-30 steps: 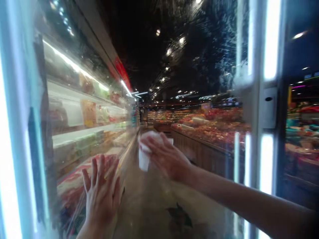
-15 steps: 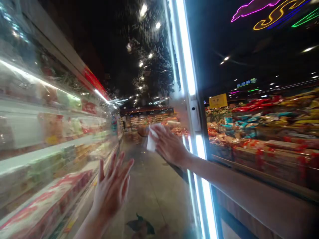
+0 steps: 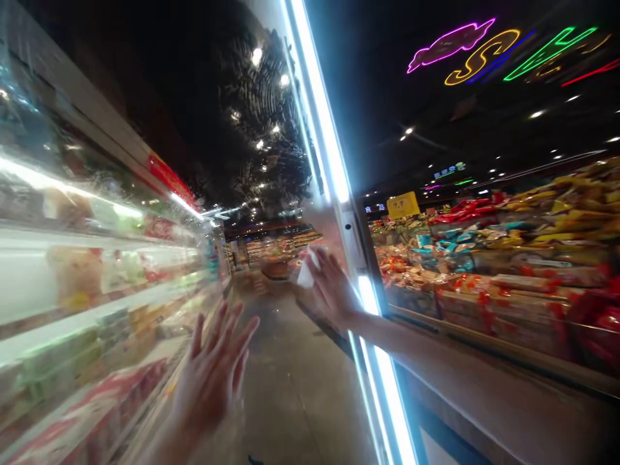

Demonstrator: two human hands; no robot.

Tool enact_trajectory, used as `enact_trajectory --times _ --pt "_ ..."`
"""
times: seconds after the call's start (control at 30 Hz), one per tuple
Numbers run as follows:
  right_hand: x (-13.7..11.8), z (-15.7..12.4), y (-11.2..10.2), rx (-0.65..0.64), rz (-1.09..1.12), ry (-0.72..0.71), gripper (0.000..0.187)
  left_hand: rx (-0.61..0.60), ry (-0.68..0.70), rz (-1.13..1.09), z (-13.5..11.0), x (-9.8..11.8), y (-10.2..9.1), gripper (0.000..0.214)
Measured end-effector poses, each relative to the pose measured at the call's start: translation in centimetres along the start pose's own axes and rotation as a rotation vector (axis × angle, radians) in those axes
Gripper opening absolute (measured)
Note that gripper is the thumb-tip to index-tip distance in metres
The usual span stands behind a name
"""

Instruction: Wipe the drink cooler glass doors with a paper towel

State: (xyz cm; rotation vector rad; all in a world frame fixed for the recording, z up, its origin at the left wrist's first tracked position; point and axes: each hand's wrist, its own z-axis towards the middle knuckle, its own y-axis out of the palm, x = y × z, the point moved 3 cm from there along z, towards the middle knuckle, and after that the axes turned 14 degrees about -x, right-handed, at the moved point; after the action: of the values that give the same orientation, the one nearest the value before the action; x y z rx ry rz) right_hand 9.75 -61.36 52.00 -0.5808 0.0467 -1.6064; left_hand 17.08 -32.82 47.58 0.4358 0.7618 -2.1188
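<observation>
In front of me is a glass door (image 3: pixel 261 161) with smears and streaks over its upper part. My right hand (image 3: pixel 332 284) presses a white cloth (image 3: pixel 306 272) against the glass, close to the door's bright lit edge (image 3: pixel 322 97). The palm and fingers cover part of the cloth. My left hand (image 3: pixel 210 371) is raised on the left with its fingers spread and nothing in it. Whether its fingertips touch the glass, I cannot tell.
Blurred shelves of packaged goods (image 3: pixel 121 316) run along the left. On the right stands a long display of bagged goods (image 3: pixel 465 258) with a yellow sign (image 3: pixel 403 205). A floor aisle (image 3: pixel 281 381) shows through the glass. Neon shapes (image 3: pixel 484 55) glow overhead.
My right hand and the cloth have moved right across the glass, nearer to the lit edge. The view has turned slightly. My left hand stays spread in nearly the same place.
</observation>
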Motion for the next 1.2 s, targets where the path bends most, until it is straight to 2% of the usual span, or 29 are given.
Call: enact_trajectory --times 0.07,0.13,0.17,0.23,0.3,0.37,0.43,0.53,0.6,0.63,0.67,0.73,0.77,0.83,0.9,0.93,0.97,1.0,1.13,1.2 --pt "2.4 3.5 -1.3 0.073 0.002 0.099 0.066 0.027 -0.059 0.017 2.5 -2.0 -1.4 0.057" --pt "2.4 4.1 -1.3 0.105 0.006 0.149 0.068 0.036 -0.085 0.005 3.1 -2.7 -2.0 0.057" --pt "1.4 3.0 -0.9 0.117 0.008 0.167 0.069 0.031 -0.083 -0.012 2.5 -2.6 -1.9 0.057" --pt "-1.5 -1.2 0.6 0.109 0.013 0.147 0.070 0.015 -0.047 -0.059 0.0 -1.5 -1.1 0.055" --pt "-4.5 -5.7 2.2 0.018 0.013 -0.016 0.070 0.000 0.029 -0.080 -3.0 -0.2 -0.2 0.053" --pt "-5.9 -7.7 2.8 -0.085 0.003 -0.195 0.070 -0.017 0.106 -0.056 -5.0 0.2 0.2 0.052" --pt "-5.1 -5.5 2.1 -0.078 -0.004 -0.205 0.072 -0.033 0.114 -0.020 -5.1 -0.9 -0.3 0.053" --pt "-2.7 3.6 -0.5 0.074 0.021 -0.022 0.072 -0.039 -0.058 0.010 -3.1 -5.2 -2.5 0.057" --pt "-3.4 9.2 -1.6 0.135 0.039 0.016 0.071 -0.035 -0.205 0.033 -2.4 -8.1 -3.9 0.059" --pt "-4.8 10.8 -1.7 0.149 0.041 0.001 0.070 -0.034 -0.261 0.044 -2.6 -9.1 -4.4 0.060" --pt "-6.7 11.4 -1.5 0.147 0.039 -0.042 0.069 -0.035 -0.297 0.053 -3.4 -9.6 -4.7 0.061" --pt "-11.8 9.7 -0.1 0.105 0.024 -0.200 0.064 -0.041 -0.299 0.051 -6.1 -9.4 -4.4 0.063" --pt "-14.6 7.7 0.9 0.076 0.011 -0.327 0.058 -0.045 -0.279 0.042 -7.8 -8.8 -4.0 0.063" --pt "-19.4 3.2 2.9 -0.005 -0.032 -0.666 0.044 -0.041 -0.229 0.017 -11.3 -7.4 -3.0 0.062" --pt "-21.9 0.7 4.2 -0.110 -0.083 -1.016 0.037 -0.034 -0.188 -0.004 -13.9 -6.8 -2.5 0.061" --pt "-22.1 1.0 4.3 -0.159 -0.103 -1.127 0.037 -0.029 -0.180 -0.008 -14.5 -7.1 -2.5 0.061" --pt "-21.7 2.6 3.9 -0.198 -0.113 -1.162 0.038 -0.025 -0.185 -0.007 -14.7 -7.8 -2.7 0.061" --pt "-20.9 5.4 3.1 -0.217 -0.110 -1.105 0.040 -0.024 -0.209 0.001 -14.6 -9.0 -3.3 0.062" --pt "-17.5 19.8 -1.8 -0.122 -0.043 -0.570 0.055 -0.029 -0.452 0.049 -12.4 -15.4 -6.5 0.065" --pt "-17.9 23.1 -2.9 -0.065 -0.015 -0.420 0.057 -0.016 -0.555 0.042 -12.3 -17.1 -7.4 0.067"
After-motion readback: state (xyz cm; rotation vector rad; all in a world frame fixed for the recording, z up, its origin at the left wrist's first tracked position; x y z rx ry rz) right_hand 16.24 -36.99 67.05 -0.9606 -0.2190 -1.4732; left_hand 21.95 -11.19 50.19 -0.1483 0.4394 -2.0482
